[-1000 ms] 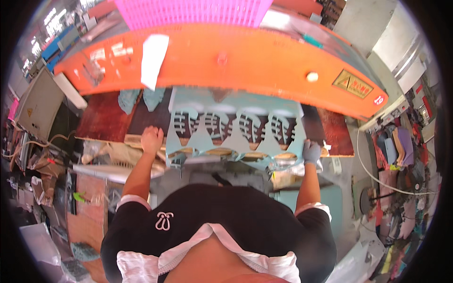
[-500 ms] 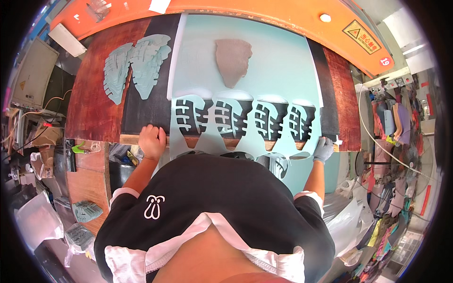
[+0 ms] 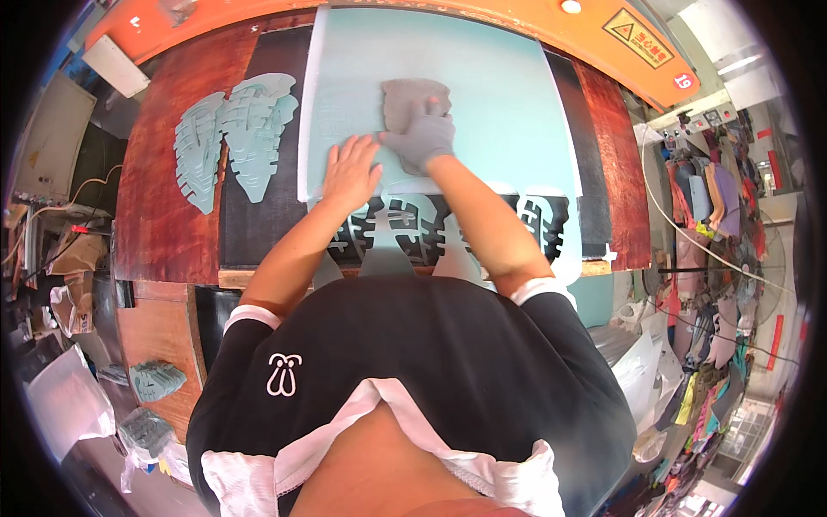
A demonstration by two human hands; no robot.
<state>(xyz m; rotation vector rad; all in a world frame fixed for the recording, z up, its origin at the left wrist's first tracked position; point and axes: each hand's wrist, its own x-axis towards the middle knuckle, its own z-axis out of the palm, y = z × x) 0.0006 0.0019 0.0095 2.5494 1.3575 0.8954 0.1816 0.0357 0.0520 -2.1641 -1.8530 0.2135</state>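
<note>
My right hand (image 3: 424,140), in a grey glove, lies over a grey-brown tapered cutting template (image 3: 407,95), thumb at its left edge and fingers across its upper right. Part of that piece is hidden under the glove. My bare left hand (image 3: 351,171) rests flat with fingers stretched out, just left of the template, on a pale blue-green sheet (image 3: 491,103). Along the sheet's near side runs a strip with several cut-out openings (image 3: 388,250), through which a black board shows; my forearms cover part of it.
Left of the sheet lie two stacks of slotted blue-green cut pieces (image 3: 257,133) on the dark red board (image 3: 142,172). An orange machine beam (image 3: 482,7) spans the far side. More cut pieces (image 3: 157,380) are on a lower wooden surface. Coloured scraps (image 3: 715,202) hang at right.
Both hands have left the near edge of the table and reached forward onto the sheet. My right hand has come onto the grey-brown template. The view has shifted slightly.
</note>
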